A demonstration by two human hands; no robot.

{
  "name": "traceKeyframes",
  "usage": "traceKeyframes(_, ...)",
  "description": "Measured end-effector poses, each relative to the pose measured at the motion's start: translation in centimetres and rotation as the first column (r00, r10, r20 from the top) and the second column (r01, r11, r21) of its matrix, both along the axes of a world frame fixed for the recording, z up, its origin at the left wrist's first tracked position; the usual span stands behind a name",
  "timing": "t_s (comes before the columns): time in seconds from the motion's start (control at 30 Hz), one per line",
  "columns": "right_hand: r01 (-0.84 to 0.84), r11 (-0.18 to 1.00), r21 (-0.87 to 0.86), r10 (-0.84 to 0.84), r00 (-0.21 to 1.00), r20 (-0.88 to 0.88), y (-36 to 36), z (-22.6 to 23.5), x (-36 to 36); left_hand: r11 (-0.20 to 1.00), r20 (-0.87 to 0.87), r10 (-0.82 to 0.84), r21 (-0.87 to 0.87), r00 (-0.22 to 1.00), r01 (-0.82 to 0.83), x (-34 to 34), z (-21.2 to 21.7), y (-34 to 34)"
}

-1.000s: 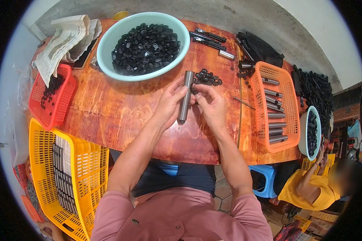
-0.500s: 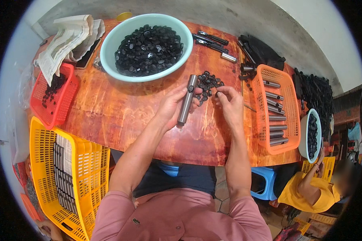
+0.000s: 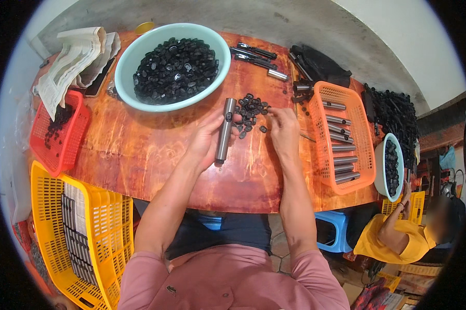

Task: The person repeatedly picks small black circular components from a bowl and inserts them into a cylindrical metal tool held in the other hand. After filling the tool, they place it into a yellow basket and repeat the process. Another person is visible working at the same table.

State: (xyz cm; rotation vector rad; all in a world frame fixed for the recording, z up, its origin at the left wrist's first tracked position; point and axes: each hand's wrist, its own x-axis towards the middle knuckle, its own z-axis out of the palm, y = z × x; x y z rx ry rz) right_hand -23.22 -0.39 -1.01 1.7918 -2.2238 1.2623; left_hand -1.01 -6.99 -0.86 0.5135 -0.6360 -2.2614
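Observation:
My left hand [image 3: 206, 138] is wrapped round a silver metal tube [image 3: 224, 139], held tilted above the table. A small black oval part [image 3: 228, 118] sits on the tube's side near its upper end. My right hand [image 3: 284, 132] is at the right edge of a pile of small black oval parts [image 3: 249, 111]. Its fingers are curled together; whether a part is between the fingertips is hidden. One loose oval part [image 3: 263, 128] lies just below those fingertips, apart from the pile.
A pale green basin [image 3: 120, 77] full of black parts stands behind my hands. An orange basket [image 3: 370, 155] of metal tubes is on the right, a red basket [image 3: 77, 139] on the left. Black clips [image 3: 253, 54] lie at the back. A person in yellow [image 3: 393, 240] sits at right.
The whole view has shifted, moving the scene leftward. My right fingertips have moved from a loose oval part up to the pile's right edge. My left hand keeps hold of the tube.

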Motion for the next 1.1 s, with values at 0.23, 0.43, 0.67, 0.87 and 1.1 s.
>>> traceKeyframes(0.23,-0.044,0.998,0.053,0.055,0.973,-0.224,-0.8,0.7,1.6,1.0,-0.012,0.016,0.014,1.0,-0.016,0.1,-0.1,0.1)
traceKeyframes(0.43,-0.066,0.997,0.031,0.072,0.966,-0.247,-0.5,0.7,1.6,1.0,-0.021,0.024,0.01,1.0,-0.023,0.0,-0.1,0.1)
traceKeyframes(0.67,-0.11,0.992,0.059,0.119,0.974,-0.191,-0.6,0.8,1.7,1.0,-0.023,0.013,0.005,1.0,-0.013,0.1,-0.2,0.1)
traceKeyframes(0.87,-0.147,0.989,-0.025,0.138,0.966,-0.217,-1.0,0.7,2.0,0.999,-0.036,0.025,0.026,0.999,-0.024,0.1,0.0,0.2)
traceKeyframes(1.1,-0.142,0.99,0.006,0.139,0.955,-0.261,-0.9,0.1,1.7,0.999,-0.035,-0.022,0.026,0.999,0.023,0.1,-0.3,0.0)
